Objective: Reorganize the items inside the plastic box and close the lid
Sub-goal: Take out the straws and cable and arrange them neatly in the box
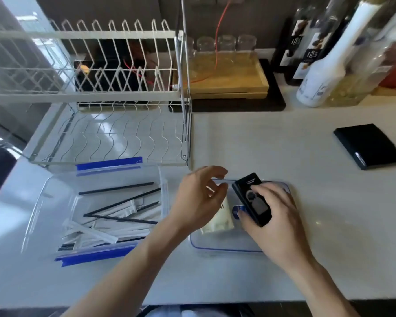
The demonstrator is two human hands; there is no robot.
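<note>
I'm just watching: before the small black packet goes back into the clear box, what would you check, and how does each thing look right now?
1. Right hand has hold of the black packet: ok, fingers wrap it.
2. Left hand free to help: ok, open and holding nothing.
3. Clear box open: ok, its lid lies apart on the counter.
4. Room in the box: cannot tell, straws and paper-wrapped sticks lie criss-crossed over the bottom.
5. Lid clear for closing: not ok, a pale packet lies on it.
6. Blue side clips out of the way: ok, both are flipped outward.
</note>
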